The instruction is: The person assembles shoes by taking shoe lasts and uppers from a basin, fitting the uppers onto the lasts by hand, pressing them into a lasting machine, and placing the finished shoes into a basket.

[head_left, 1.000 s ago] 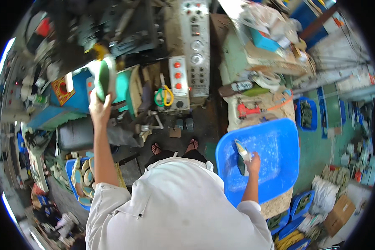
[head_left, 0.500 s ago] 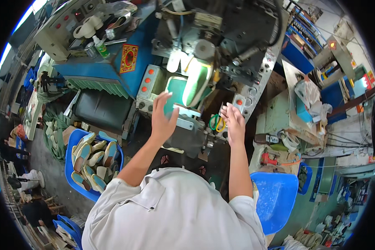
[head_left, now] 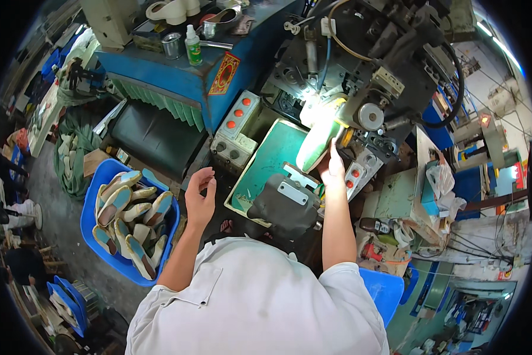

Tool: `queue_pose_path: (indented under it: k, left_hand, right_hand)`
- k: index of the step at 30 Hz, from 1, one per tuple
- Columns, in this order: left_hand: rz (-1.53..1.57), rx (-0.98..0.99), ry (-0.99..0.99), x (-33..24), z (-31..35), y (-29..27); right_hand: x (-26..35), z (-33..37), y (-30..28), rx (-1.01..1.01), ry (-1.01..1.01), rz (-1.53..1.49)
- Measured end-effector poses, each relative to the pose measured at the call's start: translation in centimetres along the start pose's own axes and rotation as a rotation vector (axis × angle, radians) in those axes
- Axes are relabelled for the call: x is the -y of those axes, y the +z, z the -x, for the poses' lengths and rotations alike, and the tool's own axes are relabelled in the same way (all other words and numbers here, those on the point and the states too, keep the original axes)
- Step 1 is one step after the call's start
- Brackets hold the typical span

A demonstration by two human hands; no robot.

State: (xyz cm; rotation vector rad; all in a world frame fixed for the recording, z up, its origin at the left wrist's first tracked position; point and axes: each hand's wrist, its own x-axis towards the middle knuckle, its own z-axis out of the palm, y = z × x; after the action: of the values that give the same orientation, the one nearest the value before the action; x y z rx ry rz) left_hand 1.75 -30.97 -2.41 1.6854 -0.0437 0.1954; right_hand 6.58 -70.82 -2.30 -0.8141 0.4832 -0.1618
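A pale, brightly lit shoe sits in the clamping head of a dark metal machine, its toe pointing toward me. My right hand grips its right side near the toe; some fingers are hidden behind it. Off to the left, my left hand hovers with nothing in it, its fingers loosely bent and apart. Below the shoe lies a green-lined tray, with a dark padded part bearing a metal plate in front of it.
At my left stands a blue bin of several pale shoes. Control boxes with red buttons flank the tray. A green-capped bottle stands on the blue cabinet. Another blue bin is at my right.
My right hand has moved from beside the red button onto the shoe. My left hand has drawn back from the machine, down and left. The view has turned, so the machine appears farther right.
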Motion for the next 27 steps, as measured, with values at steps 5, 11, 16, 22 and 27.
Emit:
queue_pose_path:
  k: [5, 11, 16, 22, 27]
  left_hand:
    - [0.054, 0.023, -0.015, -0.3, 1.2, 1.8]
    - [0.03, 0.15, 0.105, -3.1, -0.1, 4.9]
    - [0.047, 0.328, 0.187, -8.2, -2.8, 9.0]
    - [0.128, 0.553, 0.215, -10.9, -4.2, 14.5]
    - [0.182, 0.587, 0.083, -14.0, -3.4, 17.0]
  right_hand:
    - [-1.0, -0.2, -0.1, 0.009, -0.04, -0.06]
    - [-0.5, 0.4, 1.0, 0.097, -0.019, -0.137]
    - [1.1, 1.8, 2.2, 0.021, 0.012, -0.149]
    - [0.9, 9.7, 4.1, -0.073, 0.103, 0.051]
    - [0.6, 16.4, 5.0, -0.009, -0.156, 0.396]
